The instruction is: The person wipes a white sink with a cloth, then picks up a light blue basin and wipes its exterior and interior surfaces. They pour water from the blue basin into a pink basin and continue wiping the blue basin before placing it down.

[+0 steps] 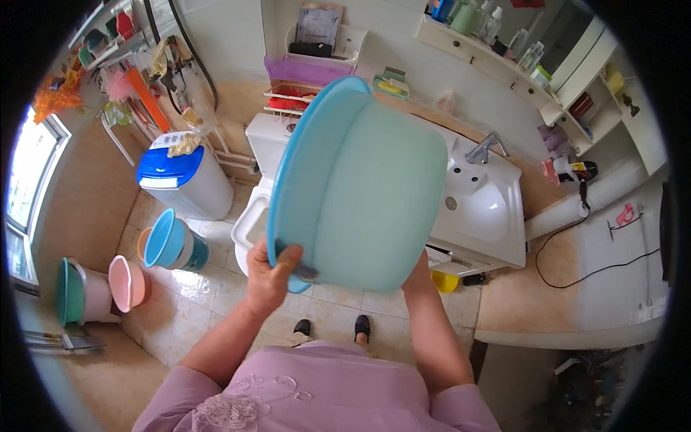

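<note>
A large light-blue plastic basin (372, 200) is held up in front of me, tilted on its side with its rim facing left and its base to the right. My left hand (272, 270) grips the rim near its lower end, thumb on the outside wall. Behind the basin's lower right side is my right hand (417, 272); its fingers are hidden, but it supports the basin there. The basin covers part of the white toilet (249, 227) and the left part of the white washbasin (480, 216).
A small washing machine (200, 183) with a blue lid stands at the left wall. Near it on the tiled floor are a blue basin (162, 237), a pink basin (127, 283) and a green basin (71, 294). A chrome faucet (486, 148) rises from the washbasin, below a shelf (486, 59) of bottles.
</note>
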`<state>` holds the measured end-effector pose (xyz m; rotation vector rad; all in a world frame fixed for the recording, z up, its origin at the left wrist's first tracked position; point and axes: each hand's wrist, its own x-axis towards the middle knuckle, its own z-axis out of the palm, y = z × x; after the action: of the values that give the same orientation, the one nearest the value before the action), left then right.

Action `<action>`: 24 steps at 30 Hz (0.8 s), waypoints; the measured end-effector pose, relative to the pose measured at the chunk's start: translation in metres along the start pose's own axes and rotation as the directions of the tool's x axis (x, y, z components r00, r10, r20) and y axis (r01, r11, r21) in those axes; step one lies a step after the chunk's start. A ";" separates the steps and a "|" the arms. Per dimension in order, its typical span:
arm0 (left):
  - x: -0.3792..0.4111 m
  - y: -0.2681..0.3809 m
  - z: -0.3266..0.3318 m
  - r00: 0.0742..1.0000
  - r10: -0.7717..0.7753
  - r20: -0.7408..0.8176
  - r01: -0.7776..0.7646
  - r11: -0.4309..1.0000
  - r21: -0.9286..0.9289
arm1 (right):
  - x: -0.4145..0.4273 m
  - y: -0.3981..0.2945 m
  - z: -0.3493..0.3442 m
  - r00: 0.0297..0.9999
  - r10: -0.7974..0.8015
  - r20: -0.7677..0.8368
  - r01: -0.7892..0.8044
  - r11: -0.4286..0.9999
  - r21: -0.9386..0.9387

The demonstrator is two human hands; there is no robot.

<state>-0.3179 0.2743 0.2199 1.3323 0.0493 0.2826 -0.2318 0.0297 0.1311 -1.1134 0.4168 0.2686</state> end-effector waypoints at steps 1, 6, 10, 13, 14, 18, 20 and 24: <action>-0.001 0.000 0.013 0.998 0.062 -0.024 -0.060 0.996 0.066 | -0.009 -0.008 0.008 0.995 0.095 -0.020 -0.093 0.993 0.069; 0.002 -0.018 0.040 0.946 0.179 -0.270 -0.141 0.978 0.155 | -0.033 -0.050 0.003 0.951 0.299 0.085 -0.298 0.954 -0.022; -0.005 0.001 0.060 0.891 0.079 -0.447 -0.122 0.990 -0.069 | -0.038 -0.101 -0.026 0.965 0.156 0.212 -0.135 0.985 -0.112; -0.028 0.012 0.072 0.863 0.081 -0.499 -0.102 0.995 -0.016 | -0.050 -0.128 -0.025 0.904 -0.328 0.273 0.367 0.925 -0.102; -0.035 0.012 0.075 0.836 0.060 -0.545 -0.089 0.996 -0.026 | -0.051 -0.130 -0.020 0.804 -0.523 0.282 0.568 0.816 -0.106; -0.075 0.011 0.083 0.875 0.021 -0.484 0.003 0.999 0.049 | -0.071 -0.111 0.013 0.519 -0.662 0.541 0.842 0.506 -0.189; -0.088 0.014 0.087 0.885 0.017 -0.466 0.026 0.996 0.086 | -0.070 -0.113 0.016 0.438 -0.672 0.598 0.882 0.450 -0.140; -0.091 0.027 0.118 0.888 -0.028 -0.459 0.050 0.998 0.038 | -0.059 -0.164 -0.002 0.399 -0.718 0.570 0.886 0.461 -0.040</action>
<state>-0.3870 0.1468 0.2625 1.2863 0.4852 0.5623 -0.2178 -0.0413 0.2894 -1.4157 -0.7125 -0.3056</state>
